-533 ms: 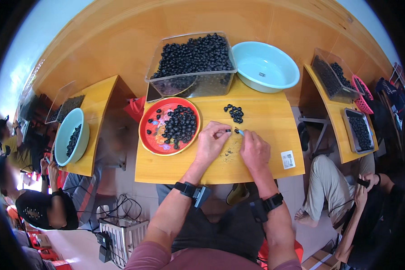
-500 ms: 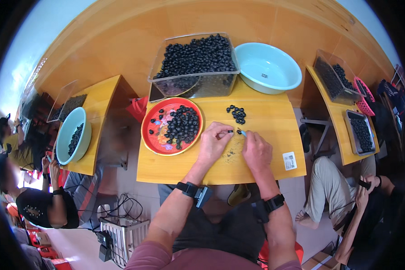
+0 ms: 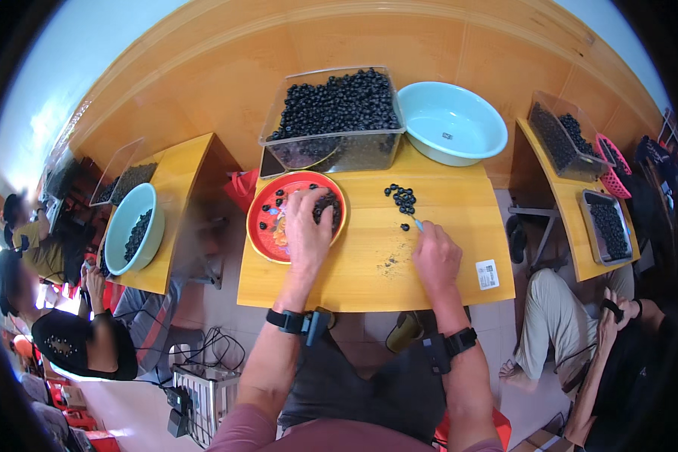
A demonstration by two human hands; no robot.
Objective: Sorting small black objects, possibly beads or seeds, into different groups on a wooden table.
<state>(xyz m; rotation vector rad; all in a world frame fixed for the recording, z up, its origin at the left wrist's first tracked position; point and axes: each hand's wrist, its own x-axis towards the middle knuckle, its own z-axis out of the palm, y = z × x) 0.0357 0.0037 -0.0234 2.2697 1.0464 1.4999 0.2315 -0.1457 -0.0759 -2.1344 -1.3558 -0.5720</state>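
Small shiny black rounds [image 3: 325, 205], like beads, lie heaped on the right side of a red round tray [image 3: 258, 239]. Over that heap my left hand [image 3: 309, 226] reaches down, fingers apart and curved, with no piece visible in them. My right hand [image 3: 437, 255] pinches a thin tool with a light blue tip [image 3: 419, 224]; most of the tool is hidden in the fingers. Just left of the tip sits a single black round [image 3: 404, 227]. Beyond it lies a small group of the same rounds [image 3: 404, 200]. Dark crumbs [image 3: 390, 264] are scattered between my hands.
A clear plastic bin [image 3: 331, 147] full of black rounds stands at the back of the yellow table [image 3: 354, 290], beside a light blue basin [image 3: 459, 154]. A white label [image 3: 487, 274] is stuck near the right edge. People sit at side tables left and right.
My left hand has moved from the middle of the table to the tray. The round it held near the tool is no longer in its fingers. A single round now lies by the tool's tip.
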